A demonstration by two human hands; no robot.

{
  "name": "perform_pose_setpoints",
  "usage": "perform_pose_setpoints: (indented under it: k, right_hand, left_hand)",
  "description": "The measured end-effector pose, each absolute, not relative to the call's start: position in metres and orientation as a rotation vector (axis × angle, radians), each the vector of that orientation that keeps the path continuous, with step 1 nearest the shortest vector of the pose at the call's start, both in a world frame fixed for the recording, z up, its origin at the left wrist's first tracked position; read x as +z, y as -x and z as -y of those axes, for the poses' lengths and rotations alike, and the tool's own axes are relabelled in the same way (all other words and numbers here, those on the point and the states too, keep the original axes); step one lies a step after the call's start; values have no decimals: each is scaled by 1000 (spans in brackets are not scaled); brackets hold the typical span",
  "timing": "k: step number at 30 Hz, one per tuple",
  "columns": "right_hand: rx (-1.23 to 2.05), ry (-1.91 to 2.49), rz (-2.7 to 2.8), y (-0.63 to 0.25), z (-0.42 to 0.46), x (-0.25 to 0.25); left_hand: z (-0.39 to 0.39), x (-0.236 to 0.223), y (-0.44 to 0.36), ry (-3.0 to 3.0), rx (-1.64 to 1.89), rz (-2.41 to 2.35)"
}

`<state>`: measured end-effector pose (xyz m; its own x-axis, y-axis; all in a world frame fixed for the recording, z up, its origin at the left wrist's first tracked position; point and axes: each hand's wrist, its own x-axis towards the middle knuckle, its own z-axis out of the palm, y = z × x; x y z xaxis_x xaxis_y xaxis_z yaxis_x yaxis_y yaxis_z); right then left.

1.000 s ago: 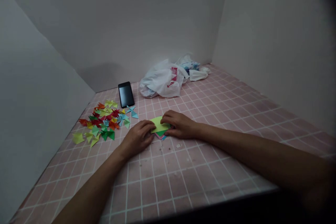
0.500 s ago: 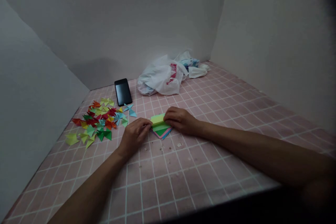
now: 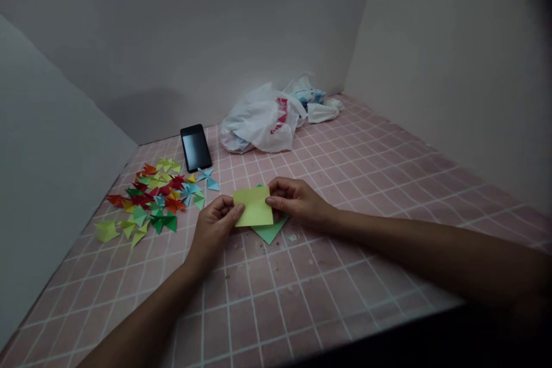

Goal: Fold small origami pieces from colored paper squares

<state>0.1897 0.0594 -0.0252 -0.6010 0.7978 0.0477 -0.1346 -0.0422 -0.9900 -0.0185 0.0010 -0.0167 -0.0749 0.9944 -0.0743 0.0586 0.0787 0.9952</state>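
A yellow-green paper square (image 3: 253, 206) is lifted off the pink tiled surface (image 3: 302, 287), held by both hands. My left hand (image 3: 214, 227) pinches its left edge with thumb and fingers closed. My right hand (image 3: 296, 200) pinches its right edge the same way. Under the lifted sheet lies a small stack of paper squares, a green sheet (image 3: 270, 232) on top. To the left of my hands is a pile of folded paper shapes (image 3: 150, 200) in red, green, yellow, orange and blue.
A black phone (image 3: 195, 147) lies face up behind the pile. White plastic bags (image 3: 264, 119) are bunched near the back corner. Grey walls close in the surface on the left, back and right. The near edge drops into shadow.
Both hands have picked the yellow-green sheet up off the stack and raised it toward me; the green sheet below now shows. The view has shifted slightly.
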Motion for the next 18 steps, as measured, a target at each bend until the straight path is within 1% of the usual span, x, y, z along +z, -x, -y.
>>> perform_pose_setpoints:
  k: [6, 11, 18]
  right_hand:
    - [1991, 697, 1408, -186, -54, -29]
    - [1962, 698, 1357, -187, -54, -27]
    - [1935, 685, 1301, -187, -57, -26]
  left_hand:
    - [2, -20, 17, -1175, 1169, -1329]
    - [3, -19, 16, -1102, 1163, -1294]
    - [3, -16, 16, -1148, 1213, -1311]
